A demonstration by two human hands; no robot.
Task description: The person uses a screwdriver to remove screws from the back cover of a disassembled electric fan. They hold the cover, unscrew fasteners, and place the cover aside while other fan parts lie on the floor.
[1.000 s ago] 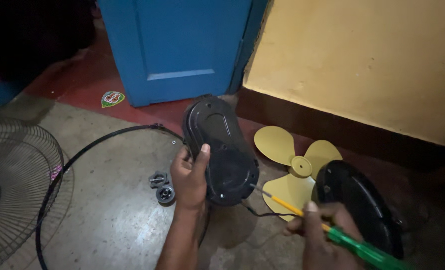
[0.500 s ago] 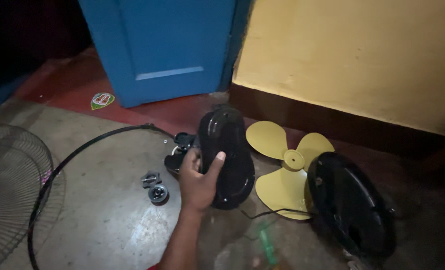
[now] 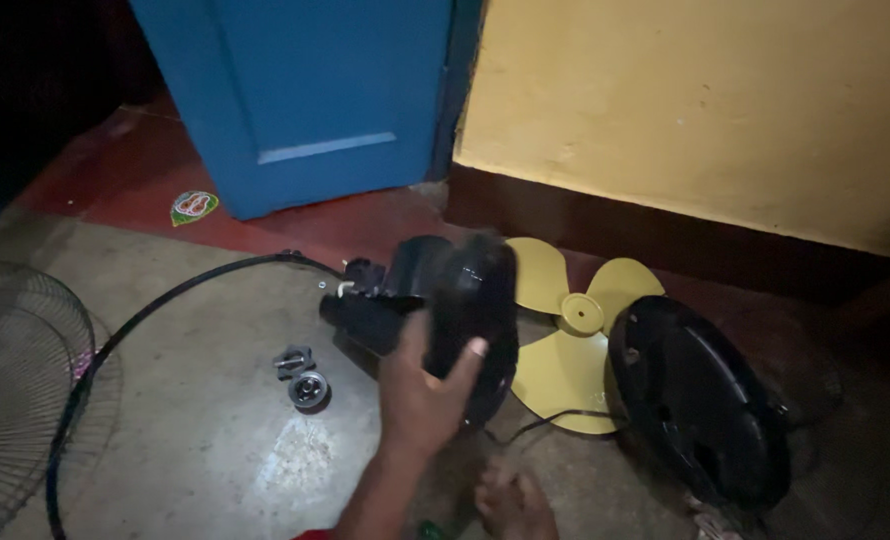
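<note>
My left hand (image 3: 427, 390) grips the lower edge of a black fan motor housing (image 3: 470, 295) and holds it tilted above the floor. The motor's neck and bracket (image 3: 365, 310) stick out to the left. A thin black cable (image 3: 540, 425) trails from the housing over the floor. My right hand (image 3: 510, 505) lies low at the bottom edge, just below the housing. Only its knuckles show, and a green bit of a tool handle (image 3: 428, 528) lies beside it. A yellow three-bladed fan propeller (image 3: 570, 350) lies flat to the right of the housing.
A black round cover (image 3: 700, 405) lies right of the propeller. Small metal fittings (image 3: 303, 380) sit on the concrete floor. A black ring (image 3: 165, 315) and a wire fan grille (image 3: 10, 400) lie at the left. A blue door (image 3: 315, 100) and a yellow wall (image 3: 715, 110) stand behind.
The motor housing has been turned and lifted, so its neck now points left. My right hand has dropped to the bottom edge, and the green-handled screwdriver is almost out of view.
</note>
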